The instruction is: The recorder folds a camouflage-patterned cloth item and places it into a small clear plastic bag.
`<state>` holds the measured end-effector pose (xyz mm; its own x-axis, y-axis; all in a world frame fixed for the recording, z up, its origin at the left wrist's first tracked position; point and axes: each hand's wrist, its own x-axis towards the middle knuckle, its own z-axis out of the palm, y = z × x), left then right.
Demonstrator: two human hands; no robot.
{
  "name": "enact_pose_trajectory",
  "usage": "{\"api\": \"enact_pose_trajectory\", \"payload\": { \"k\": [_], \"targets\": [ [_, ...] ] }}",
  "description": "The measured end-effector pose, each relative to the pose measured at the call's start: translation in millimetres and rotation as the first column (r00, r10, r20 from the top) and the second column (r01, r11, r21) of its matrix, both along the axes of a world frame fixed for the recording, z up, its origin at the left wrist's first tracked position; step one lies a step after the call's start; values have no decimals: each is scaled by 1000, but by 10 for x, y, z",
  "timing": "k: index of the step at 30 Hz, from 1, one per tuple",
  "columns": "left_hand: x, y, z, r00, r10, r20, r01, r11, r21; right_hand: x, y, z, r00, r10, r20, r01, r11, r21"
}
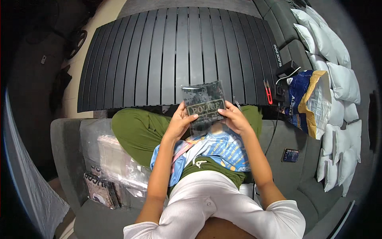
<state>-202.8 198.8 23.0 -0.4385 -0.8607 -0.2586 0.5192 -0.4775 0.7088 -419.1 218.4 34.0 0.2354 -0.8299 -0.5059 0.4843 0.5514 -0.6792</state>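
Note:
Over my lap, at the near edge of the slatted table, I hold up a flat, dark camouflage-patterned piece in a clear plastic sleeve (203, 97). It carries a framed, lettered panel. My left hand (181, 122) grips its lower left side, the thumb lying on the front. On the lower right side, my right hand (235, 118) pinches it with the thumb also in front. Most of my other fingers are hidden behind it. Below the sleeve, a light blue printed cloth (225, 149) lies bunched across my lap.
Ahead stands a black slatted table (167, 51), with red thread snips (269, 93) and a black adapter (287, 69) at its right edge. A blue-and-yellow bag (308, 103), a phone (290, 155) and white cushions (344, 83) are rightward. Plastic-wrapped packs (101, 190) lie at left.

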Motion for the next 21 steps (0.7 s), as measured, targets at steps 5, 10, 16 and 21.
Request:
{"api": "enact_pose_trajectory", "payload": {
  "k": [5, 10, 16, 21],
  "targets": [
    [80, -182, -26, 994, 1, 113, -5, 999, 37, -30, -82, -36, 985, -20, -173, 1, 994, -112],
    [-59, -478, -491, 754, 364, 546, -40, 856, -516, -27, -435, -487, 903, -173, -393, 69, 962, -264],
    [7, -572, -460, 335, 597, 729, 309, 662, -683, -55, -518, -349, 116, -524, -844, -292, 794, -533],
    [-408, -843, -412, 218, 630, 745, 507, 580, -638, 93, -907, -399, 119, -577, -808, -601, 606, -521]
  ]
}}
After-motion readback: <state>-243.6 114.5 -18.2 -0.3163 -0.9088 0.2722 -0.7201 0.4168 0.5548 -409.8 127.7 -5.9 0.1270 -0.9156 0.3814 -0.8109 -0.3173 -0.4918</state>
